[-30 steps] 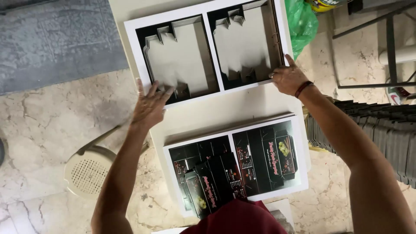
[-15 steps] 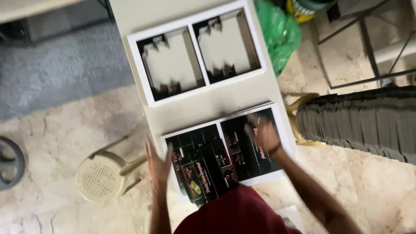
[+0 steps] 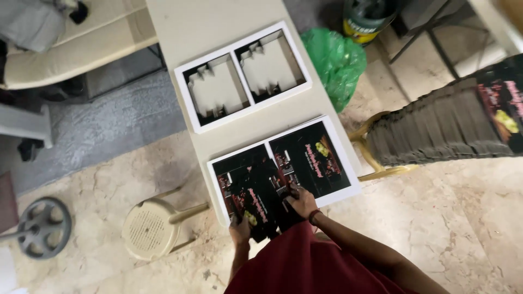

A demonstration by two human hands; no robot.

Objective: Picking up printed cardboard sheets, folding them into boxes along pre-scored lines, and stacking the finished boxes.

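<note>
- Left hand (image 3: 239,228): seen at the near edge of the tabletop (image 3: 218,27), fingers curled around the lower left corner of a black printed sheet (image 3: 256,198), which is gripped there.
- Right hand (image 3: 300,201): laid on the right side of the same sheet, fingers bent and pressing down on it; a dark band is worn at the wrist.
- Black printed sheet: held between both hands, lying tilted over the left half of a white-bordered stack of printed sheets (image 3: 316,160) at the near end of the tabletop.
- White two-compartment tray (image 3: 242,76): placed further up the tabletop, well apart from the hands; each compartment holds pale folded card pieces.
- Green plastic bag (image 3: 335,60): seen on the floor just beside the right edge of the tabletop.
- Tall stack of dark sheets (image 3: 441,130): set to the right, resting on a yellow chair frame.
- Cream plastic stool (image 3: 150,228): standing on the marble floor to the left of the person.
- Dark red garment: worn by the person, visible at the bottom edge.
</note>
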